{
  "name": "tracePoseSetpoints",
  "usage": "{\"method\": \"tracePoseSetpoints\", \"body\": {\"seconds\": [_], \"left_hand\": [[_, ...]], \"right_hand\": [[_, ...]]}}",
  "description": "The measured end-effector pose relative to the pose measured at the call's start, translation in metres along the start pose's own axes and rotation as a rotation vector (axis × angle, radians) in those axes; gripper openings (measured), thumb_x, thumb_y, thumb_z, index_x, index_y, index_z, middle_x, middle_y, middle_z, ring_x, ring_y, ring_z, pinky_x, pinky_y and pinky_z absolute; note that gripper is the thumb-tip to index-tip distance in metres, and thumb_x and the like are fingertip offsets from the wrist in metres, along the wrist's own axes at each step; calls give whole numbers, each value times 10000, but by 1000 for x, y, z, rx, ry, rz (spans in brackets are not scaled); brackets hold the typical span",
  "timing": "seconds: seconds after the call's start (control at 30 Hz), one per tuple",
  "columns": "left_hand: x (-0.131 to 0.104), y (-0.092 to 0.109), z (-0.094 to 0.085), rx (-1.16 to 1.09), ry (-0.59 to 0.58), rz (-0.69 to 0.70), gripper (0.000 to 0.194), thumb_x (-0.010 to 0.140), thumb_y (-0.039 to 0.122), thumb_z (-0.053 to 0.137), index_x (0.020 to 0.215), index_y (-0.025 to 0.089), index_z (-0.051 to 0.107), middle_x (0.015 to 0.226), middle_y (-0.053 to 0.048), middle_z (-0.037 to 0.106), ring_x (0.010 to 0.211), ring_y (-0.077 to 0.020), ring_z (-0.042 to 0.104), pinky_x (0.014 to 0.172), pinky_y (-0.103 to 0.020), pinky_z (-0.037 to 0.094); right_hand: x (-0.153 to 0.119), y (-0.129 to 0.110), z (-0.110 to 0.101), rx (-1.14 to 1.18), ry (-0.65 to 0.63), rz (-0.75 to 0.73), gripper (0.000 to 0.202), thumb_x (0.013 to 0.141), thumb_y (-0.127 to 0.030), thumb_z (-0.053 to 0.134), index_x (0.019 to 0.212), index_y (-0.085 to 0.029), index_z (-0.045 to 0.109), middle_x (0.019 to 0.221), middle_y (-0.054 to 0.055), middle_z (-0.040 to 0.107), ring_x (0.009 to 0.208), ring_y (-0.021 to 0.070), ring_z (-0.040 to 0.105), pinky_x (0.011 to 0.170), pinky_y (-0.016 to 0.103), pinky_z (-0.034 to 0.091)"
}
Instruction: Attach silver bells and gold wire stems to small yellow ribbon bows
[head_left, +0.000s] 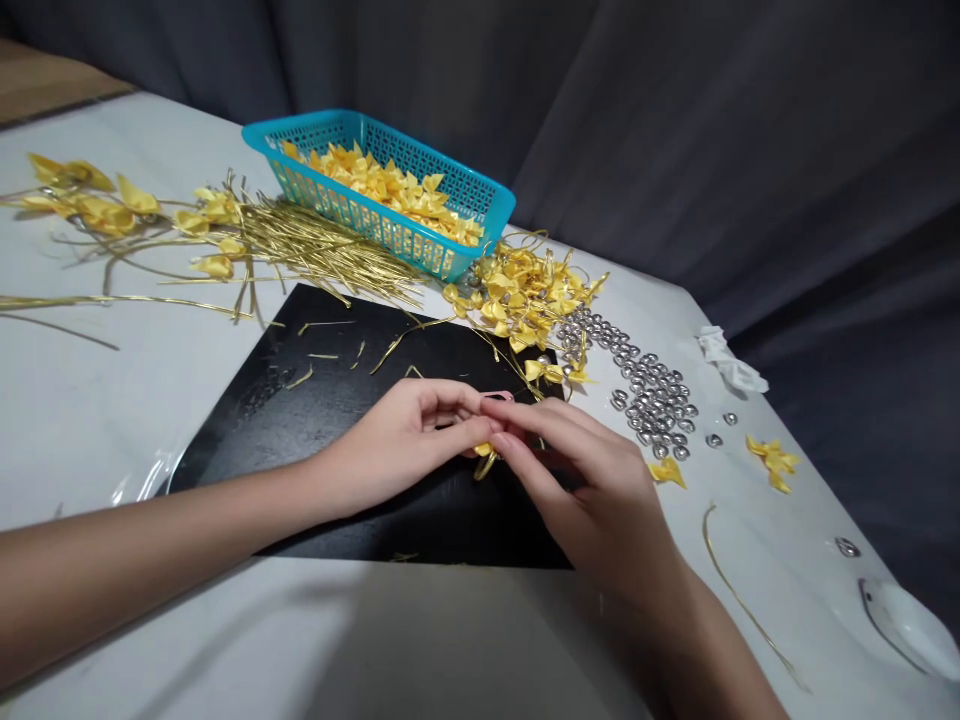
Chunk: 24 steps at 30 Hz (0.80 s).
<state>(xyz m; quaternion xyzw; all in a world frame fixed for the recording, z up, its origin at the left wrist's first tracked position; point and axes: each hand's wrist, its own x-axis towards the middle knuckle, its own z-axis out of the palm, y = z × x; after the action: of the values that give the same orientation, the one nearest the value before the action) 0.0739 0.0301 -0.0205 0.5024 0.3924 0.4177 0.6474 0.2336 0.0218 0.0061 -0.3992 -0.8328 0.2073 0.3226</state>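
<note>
Over the black board [255, 470], my left hand [412, 430] and my right hand [581, 460] meet fingertip to fingertip. Both are closed in a pinch on a small yellow ribbon bow [484, 450] with a loop of gold cord hanging under it. Most of the bow is hidden by the fingers. Short clippings of gold cord [322, 356] lie scattered on the board. Just beyond my right hand is a pile of yellow bows with gold cords [532, 290], and beside it several silver rounded pieces [660, 400].
A turquoise basket [360, 215] of yellow bows stands at the back. Gold cord lengths [322, 245] lie before it, with larger yellow ribbon flowers [97, 205] to the left. Crumpled white tissue [731, 360] and a white rounded object [911, 625] lie at right. A dark curtain [637, 130] hangs behind.
</note>
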Motion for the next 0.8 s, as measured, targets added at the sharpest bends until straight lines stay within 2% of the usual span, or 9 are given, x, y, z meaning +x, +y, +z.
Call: {"method": "tracePoseSetpoints", "body": {"seconds": [0.13, 0.33, 0.43, 0.53, 0.67, 0.8], "left_hand": [[-1, 0, 0, -17, 14, 1, 89, 761, 225, 612, 744, 153, 660, 763, -5, 686, 793, -138, 618, 704, -214, 466], [-1, 1, 1, -51, 11, -25, 89, 738, 230, 644, 739, 141, 651, 776, -15, 685, 798, -147, 614, 735, -237, 459], [0, 0, 1, -58, 7, -35, 131, 741, 274, 653, 746, 143, 647, 780, -4, 676, 782, -136, 604, 727, -233, 453], [0, 1, 2, -8, 7, -30, 164, 754, 304, 645, 761, 141, 655, 771, -3, 671, 762, -128, 594, 716, -225, 445], [-1, 1, 2, 40, -6, 8, 153, 768, 294, 635, 760, 143, 661, 813, -15, 692, 840, -142, 603, 760, -225, 430], [-2, 1, 2, 58, 0, 18, 145, 775, 293, 630, 780, 152, 665, 854, -19, 705, 888, -154, 607, 778, -229, 429]], "right_hand": [[2, -1, 0, 16, 45, -36, 219, 806, -59, 545, 926, -190, 672, 814, 43, 666, 734, 138, 616, 688, 265, 505], [2, 1, 1, 125, 56, 112, 123, 796, -104, 571, 811, -205, 639, 818, 28, 604, 716, 117, 595, 523, 191, 482], [2, 0, 0, 214, 84, 196, 83, 808, -138, 563, 794, -206, 610, 836, 22, 583, 672, 98, 581, 510, 176, 490], [2, -1, -2, 293, 134, 269, 60, 832, -170, 543, 807, -211, 580, 747, -4, 596, 608, 86, 574, 520, 173, 503], [3, -3, -5, 307, 241, 295, 48, 833, -176, 547, 807, -212, 564, 728, -14, 602, 543, 75, 568, 490, 178, 502], [2, -4, -5, 314, 282, 287, 59, 830, -172, 554, 801, -221, 569, 742, -14, 605, 588, 84, 597, 517, 180, 523]]}}
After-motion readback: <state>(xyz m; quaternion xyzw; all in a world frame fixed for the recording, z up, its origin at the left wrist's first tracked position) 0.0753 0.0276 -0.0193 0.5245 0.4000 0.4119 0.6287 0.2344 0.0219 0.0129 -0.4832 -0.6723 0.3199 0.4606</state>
